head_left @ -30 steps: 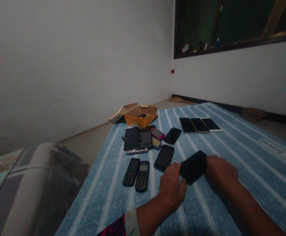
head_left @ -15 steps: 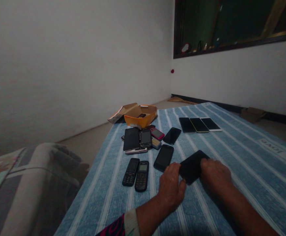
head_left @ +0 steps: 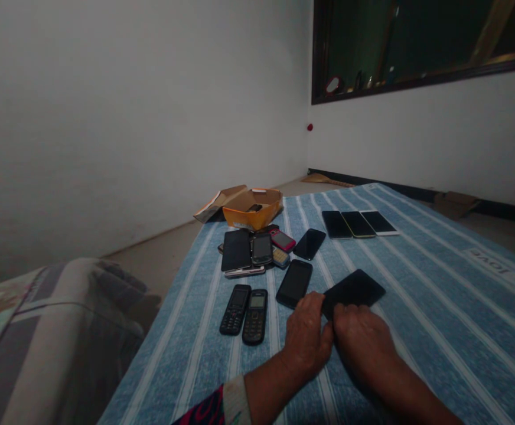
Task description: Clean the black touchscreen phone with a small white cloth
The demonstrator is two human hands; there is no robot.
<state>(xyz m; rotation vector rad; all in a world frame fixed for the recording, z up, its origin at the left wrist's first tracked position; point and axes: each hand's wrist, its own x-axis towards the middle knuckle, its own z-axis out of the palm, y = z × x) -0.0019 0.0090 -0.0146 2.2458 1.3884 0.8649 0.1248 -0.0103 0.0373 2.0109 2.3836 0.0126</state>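
Observation:
A large black smartphone (head_left: 360, 288) lies screen up on the striped blue cloth, right of centre. My left hand (head_left: 307, 333) is closed at its left end, fingers at the edge and thumb below. Over its near edge, my right hand (head_left: 364, 337) is curled against the screen, close to my left thumb. Whatever its fingers hold, if anything, is hidden. Just left of this phone lies another black smartphone (head_left: 295, 284). Two keypad phones (head_left: 235, 310) rest side by side further left. Beyond is a dark smartphone (head_left: 309, 244).
A heap of phones (head_left: 236, 251) sits at the back left, before an open orange box (head_left: 251, 219) with a dark item inside. Three smartphones (head_left: 358, 225) form a row at the far right. A draped grey cover (head_left: 62, 330) stands at the left, below the white wall (head_left: 142, 106).
My right hand has slid left and nearer, from the phone's right end to its near edge by my left hand. The phone and my left hand have hardly moved.

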